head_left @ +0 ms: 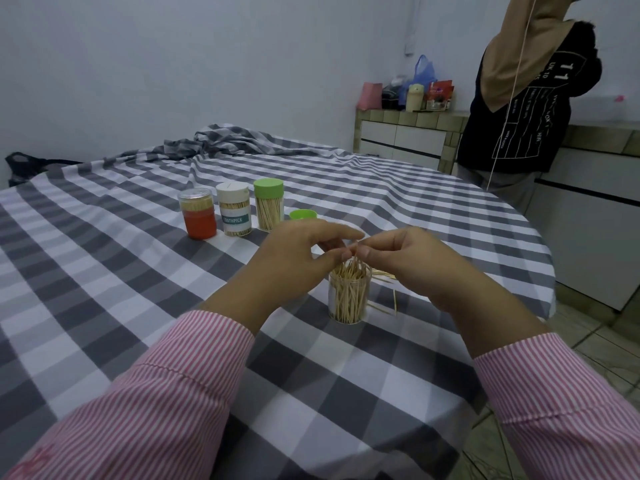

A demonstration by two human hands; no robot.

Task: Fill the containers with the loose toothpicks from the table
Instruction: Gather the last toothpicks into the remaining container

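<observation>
Two hands meet above an uncapped clear plastic jar of wooden toothpicks (349, 295) on the grey-and-white checked tablecloth (138, 271): left hand (298, 258) and right hand (408, 261) each pinch toothpick tips. Loose toothpicks (388, 304) lie just right of the jar.

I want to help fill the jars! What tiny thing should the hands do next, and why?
Probably lower the toothpicks pinched between the left hand and right hand into the open clear container right below. It is open and partly filled, and more loose toothpicks wait on the tablecloth beside it.
</observation>
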